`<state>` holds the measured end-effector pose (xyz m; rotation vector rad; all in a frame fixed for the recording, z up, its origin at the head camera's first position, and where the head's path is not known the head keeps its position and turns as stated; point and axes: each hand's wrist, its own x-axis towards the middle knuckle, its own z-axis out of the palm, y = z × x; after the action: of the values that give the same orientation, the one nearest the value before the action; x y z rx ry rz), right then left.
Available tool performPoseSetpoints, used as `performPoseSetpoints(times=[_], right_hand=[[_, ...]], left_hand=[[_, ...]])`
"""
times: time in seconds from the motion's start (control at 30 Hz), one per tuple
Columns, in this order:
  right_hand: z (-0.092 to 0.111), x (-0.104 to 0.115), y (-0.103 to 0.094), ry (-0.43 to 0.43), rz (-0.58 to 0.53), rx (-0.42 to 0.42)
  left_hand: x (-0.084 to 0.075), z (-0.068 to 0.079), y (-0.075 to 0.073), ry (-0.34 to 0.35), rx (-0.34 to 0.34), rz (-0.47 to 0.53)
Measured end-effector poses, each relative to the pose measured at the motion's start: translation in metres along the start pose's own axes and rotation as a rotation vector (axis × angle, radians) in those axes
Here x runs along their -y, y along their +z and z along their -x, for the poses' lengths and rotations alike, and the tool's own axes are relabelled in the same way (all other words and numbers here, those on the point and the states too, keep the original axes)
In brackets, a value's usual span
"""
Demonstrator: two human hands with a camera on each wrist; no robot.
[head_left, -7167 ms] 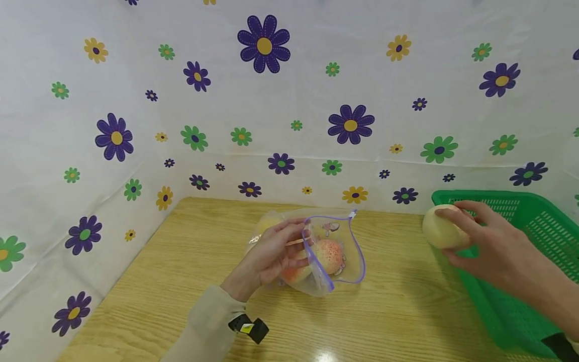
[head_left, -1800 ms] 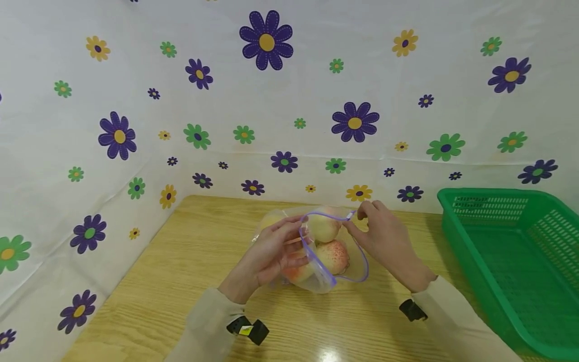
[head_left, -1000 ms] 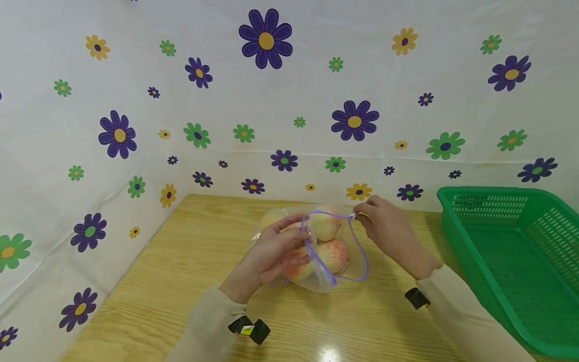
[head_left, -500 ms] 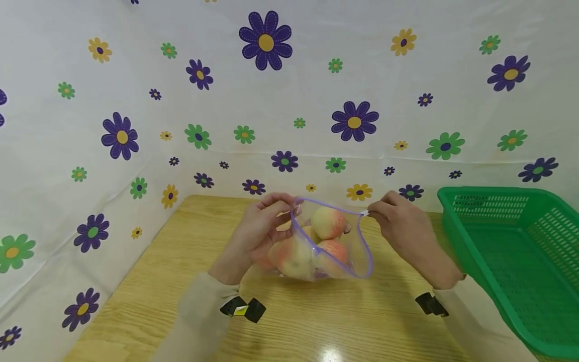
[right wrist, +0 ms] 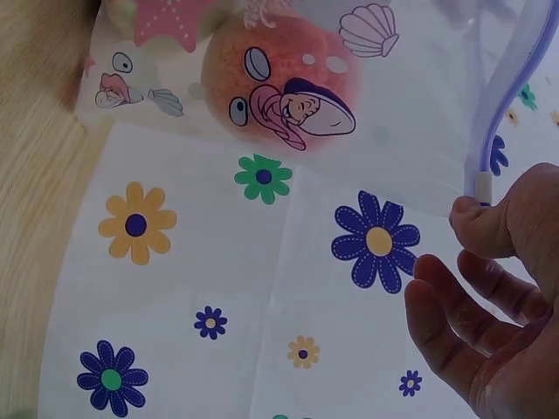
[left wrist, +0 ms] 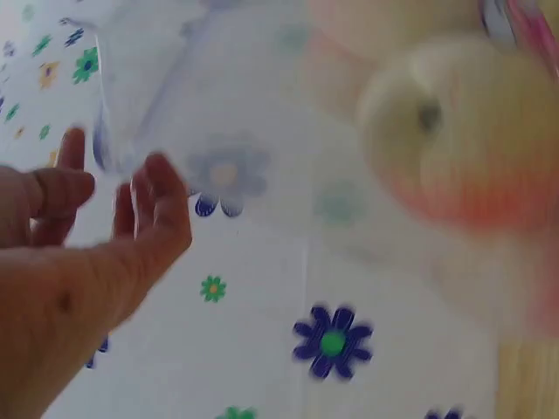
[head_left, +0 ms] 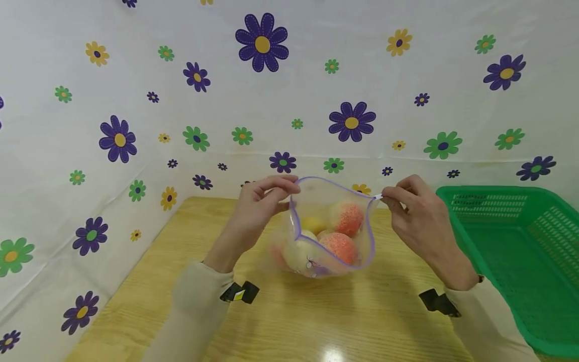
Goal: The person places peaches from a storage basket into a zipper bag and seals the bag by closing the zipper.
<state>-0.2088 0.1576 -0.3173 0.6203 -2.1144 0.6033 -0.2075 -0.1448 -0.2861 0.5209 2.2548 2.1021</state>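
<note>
A clear zip bag (head_left: 312, 198) with a purple zip edge stands with its mouth open, several peaches (head_left: 350, 218) inside it. My left hand (head_left: 255, 211) pinches the left end of the mouth between thumb and fingers. At the opposite end, my right hand (head_left: 422, 226) pinches the white zip slider (head_left: 378, 196) with thumb and forefinger. The right wrist view shows this slider (right wrist: 483, 187) right at the thumb tip, and a red peach (right wrist: 279, 83) behind the bag's printed wall. A blurred peach (left wrist: 472, 131) fills the right of the left wrist view.
A green plastic basket (head_left: 506, 241) stands to the right, beside the right forearm. The wooden table (head_left: 289, 322) reaches back to a white cloth (head_left: 307, 30) printed with flowers, which also hangs along the left.
The right hand put a pale peach from beside the basket into the bag, then took hold of the slider. Both hands have since raised the bag's mouth and spread it apart.
</note>
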Motion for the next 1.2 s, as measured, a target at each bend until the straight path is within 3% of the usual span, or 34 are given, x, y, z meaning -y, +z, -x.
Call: performPoseSetpoints(times=[0.13, 0.2, 0.3, 0.43, 0.53, 0.7, 0.97, 1.07, 1.2], right_hand=[[0.002, -0.003, 0.003, 0.016, -0.002, -0.002], [0.002, -0.005, 0.004, 0.017, -0.001, -0.018], [0.001, -0.009, 0.004, 0.022, 0.004, -0.037], [0.000, -0.012, 0.004, 0.044, 0.009, -0.040], [0.001, -0.014, 0.003, 0.061, 0.012, -0.037], [0.004, -0.017, 0.002, 0.104, -0.004, -0.047], [0.000, -0.021, -0.011, 0.130, -0.026, -0.064], [-0.002, -0.020, -0.016, 0.158, -0.035, -0.049], [-0.003, -0.017, -0.020, 0.184, -0.046, 0.011]], left_hand=[[0.005, 0.017, 0.008, 0.101, 0.188, -0.406], [0.007, 0.026, 0.015, 0.105, 0.243, -0.558], [0.011, 0.035, 0.022, 0.151, 0.259, -0.718], [0.018, 0.038, 0.025, 0.280, 0.195, -0.844], [0.023, 0.036, 0.024, 0.351, 0.162, -0.836], [0.028, 0.034, 0.017, 0.402, 0.119, -0.698], [0.017, 0.022, -0.005, 0.527, -0.197, -0.618], [0.016, 0.014, -0.016, 0.497, -0.309, -0.603], [0.018, 0.006, -0.026, 0.359, -0.368, -0.584]])
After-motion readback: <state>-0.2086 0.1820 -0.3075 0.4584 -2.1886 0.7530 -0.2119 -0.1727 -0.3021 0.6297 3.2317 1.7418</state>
